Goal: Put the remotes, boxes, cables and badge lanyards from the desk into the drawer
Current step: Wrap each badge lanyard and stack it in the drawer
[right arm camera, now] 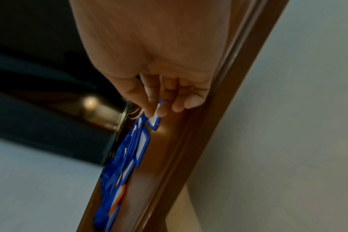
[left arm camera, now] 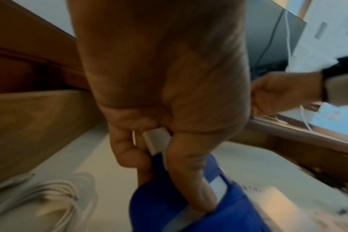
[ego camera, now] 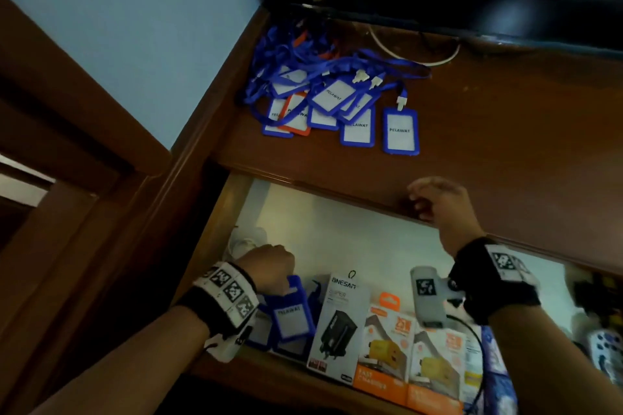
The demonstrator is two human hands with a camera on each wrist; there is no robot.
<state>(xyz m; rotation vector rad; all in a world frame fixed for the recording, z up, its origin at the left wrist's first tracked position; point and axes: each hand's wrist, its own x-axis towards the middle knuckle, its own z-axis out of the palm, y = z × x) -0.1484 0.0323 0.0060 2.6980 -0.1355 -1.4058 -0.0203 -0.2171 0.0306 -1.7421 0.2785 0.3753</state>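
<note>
His left hand [ego camera: 269, 268] grips a badge [ego camera: 291, 315] over the drawer [ego camera: 215, 229], right hand [ego camera: 435, 202] loose and empty; tangled lanyards [ego camera: 323, 77] could drag neighbours off the desk [ego camera: 505, 131].

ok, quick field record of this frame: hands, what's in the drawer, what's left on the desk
left hand: inside the open drawer, gripping a blue badge holder by its top
right hand: over the desk edge, fingers loosely curled, holding nothing
in drawer: charger boxes, white cable coil
on desk: pile of badge lanyards, mostly blue, one orange
remaining: lanyard pile not yet moved
</note>
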